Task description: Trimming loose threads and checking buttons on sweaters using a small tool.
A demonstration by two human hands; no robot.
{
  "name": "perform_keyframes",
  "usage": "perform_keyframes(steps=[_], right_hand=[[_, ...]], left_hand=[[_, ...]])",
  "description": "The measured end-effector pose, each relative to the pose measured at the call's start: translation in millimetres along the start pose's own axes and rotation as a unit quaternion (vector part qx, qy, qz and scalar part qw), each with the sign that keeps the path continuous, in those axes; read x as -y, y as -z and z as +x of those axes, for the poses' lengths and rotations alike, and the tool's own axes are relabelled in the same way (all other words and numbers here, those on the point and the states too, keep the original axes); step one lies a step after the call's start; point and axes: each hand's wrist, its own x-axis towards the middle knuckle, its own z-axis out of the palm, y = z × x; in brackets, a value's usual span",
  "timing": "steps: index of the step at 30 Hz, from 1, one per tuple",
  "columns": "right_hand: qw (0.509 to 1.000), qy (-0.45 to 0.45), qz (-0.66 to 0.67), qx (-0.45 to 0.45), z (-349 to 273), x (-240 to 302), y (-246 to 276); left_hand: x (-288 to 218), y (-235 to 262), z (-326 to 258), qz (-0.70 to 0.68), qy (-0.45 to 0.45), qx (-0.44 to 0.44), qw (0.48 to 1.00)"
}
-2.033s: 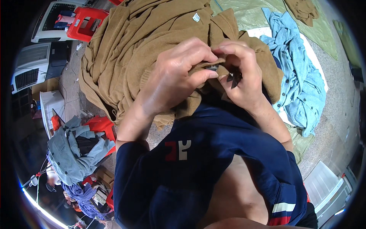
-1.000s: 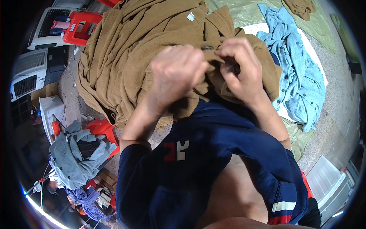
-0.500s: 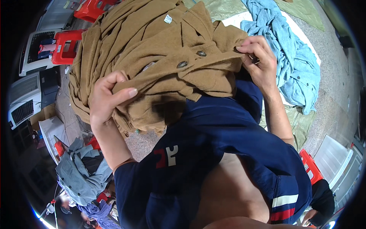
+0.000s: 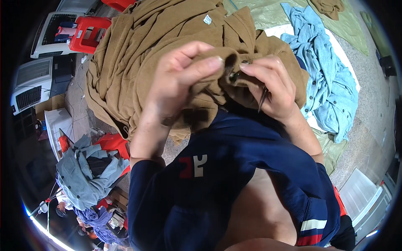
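Observation:
A brown knitted cardigan [image 4: 138, 62] lies bunched across my lap, with a small white label [image 4: 207, 19] on it. My left hand [image 4: 178, 77], somewhat blurred, pinches a folded edge of it between thumb and fingers. Close beside it, my right hand [image 4: 272, 85] grips the same edge at a dark button [image 4: 233, 76]. From the right hand's curled fingers sticks out a slim dark metal tool [image 4: 263, 99], mostly hidden by the palm, its kind unclear.
Light blue buttoned cardigans [image 4: 326, 92] lie on a white sheet and green cloth to the right. Red stools [image 4: 88, 34] and white machine-like boxes [image 4: 33, 79] stand on the left. A grey-blue buttoned garment [image 4: 83, 175] drapes over a red stool at lower left, near other people.
Both hands have come together; the edge that was stretched between them is now folded up. My left hand moved right and up, and the button is between the hands.

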Motion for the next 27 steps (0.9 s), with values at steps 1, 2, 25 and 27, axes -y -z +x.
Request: perform_keyframes(steps=[1, 2, 25, 27], right_hand=[[0.998, -0.047, -0.017, 0.037, -6.5, -2.4, 2.9], [0.993, -0.082, -0.044, 0.075, -12.7, -9.4, 6.1], [0.961, 0.059, -0.257, -0.083, -2.4, -8.0, 56.9], [0.957, 0.182, -0.211, -0.084, 7.1, 0.3, 38.7]], left_hand=[[-4.4, 5.8, -0.7, -0.043, -0.009, 0.024, 0.999], [-3.3, 15.0, 1.2, -0.070, -0.025, 0.022, 0.997], [-11.2, 35.4, -0.2, -0.074, -0.164, -0.030, 0.983], [-10.7, -2.8, 2.9, -0.001, -0.135, -0.030, 0.990]])
